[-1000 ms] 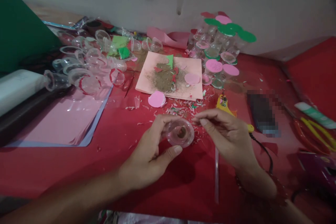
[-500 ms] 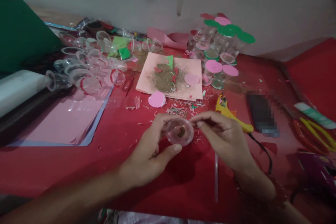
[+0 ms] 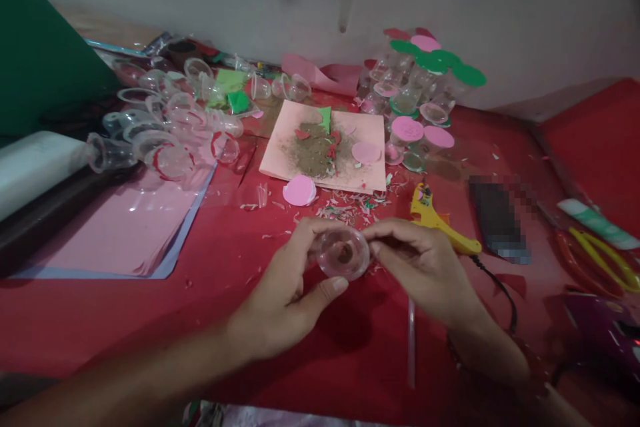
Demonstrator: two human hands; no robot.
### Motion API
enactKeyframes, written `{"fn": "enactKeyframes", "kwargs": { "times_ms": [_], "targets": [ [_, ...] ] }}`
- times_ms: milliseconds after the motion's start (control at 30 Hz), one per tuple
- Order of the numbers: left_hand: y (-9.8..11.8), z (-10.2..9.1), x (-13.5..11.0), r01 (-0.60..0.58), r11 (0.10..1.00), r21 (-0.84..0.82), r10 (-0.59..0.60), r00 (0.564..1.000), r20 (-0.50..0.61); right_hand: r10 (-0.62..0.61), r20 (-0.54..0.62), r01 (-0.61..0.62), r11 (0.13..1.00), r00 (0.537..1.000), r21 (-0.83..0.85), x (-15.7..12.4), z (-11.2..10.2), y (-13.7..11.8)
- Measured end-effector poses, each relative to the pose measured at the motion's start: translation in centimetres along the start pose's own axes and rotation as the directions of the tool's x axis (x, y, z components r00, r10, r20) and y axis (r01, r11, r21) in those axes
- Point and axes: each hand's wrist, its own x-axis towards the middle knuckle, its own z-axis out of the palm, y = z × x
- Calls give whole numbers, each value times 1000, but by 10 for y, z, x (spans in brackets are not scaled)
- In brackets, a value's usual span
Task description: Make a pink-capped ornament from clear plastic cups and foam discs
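My left hand (image 3: 283, 293) is wrapped round a small clear plastic cup (image 3: 343, 253) with a bit of brown material in its bottom, held above the red table. My right hand (image 3: 425, 267) is closed in a pinch, its fingertips at the cup's right rim; what they pinch is too small to name. Behind the cup lies a pink sheet (image 3: 325, 147) with a heap of brown powder and red and green scraps, and a loose pink foam disc (image 3: 299, 189) sits in front of it.
Several empty clear cups (image 3: 165, 123) lie scattered at the back left on pink paper (image 3: 120, 227). Cups capped with pink and green discs (image 3: 420, 90) stand at the back right. A yellow glue gun (image 3: 437, 220), scissors (image 3: 597, 250) and a dark blurred object (image 3: 500, 217) lie right.
My right hand has moved a little left, its pinched fingertips now touching the cup's rim. The left hand and the cup have barely shifted.
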Motion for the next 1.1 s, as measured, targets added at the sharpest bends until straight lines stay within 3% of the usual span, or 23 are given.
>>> {"fn": "enactKeyframes", "kwargs": {
  "times_ms": [133, 233, 367, 700, 1100],
  "targets": [
    [0, -1, 1, 13, 1000, 16, -13, 1000, 19, -26, -19, 26, 1000, 999, 0, -1, -2, -1],
    [2, -2, 3, 35, 999, 21, -36, 999, 21, -23, 43, 22, 999, 999, 23, -1, -2, 1],
    [6, -3, 10, 65, 998, -9, -65, 997, 45, 53, -118, -46, 997, 992, 64, 2, -2, 7],
    [10, -8, 22, 143, 988, -64, -137, 986, 95, 128, -47, -118, 978, 991, 173, 7, 1, 12],
    [3, -9, 27, 224, 963, -148, -219, 975, 48, 64, -80, -43, 970, 995, 240, 8, 0, 14]
  ]
}}
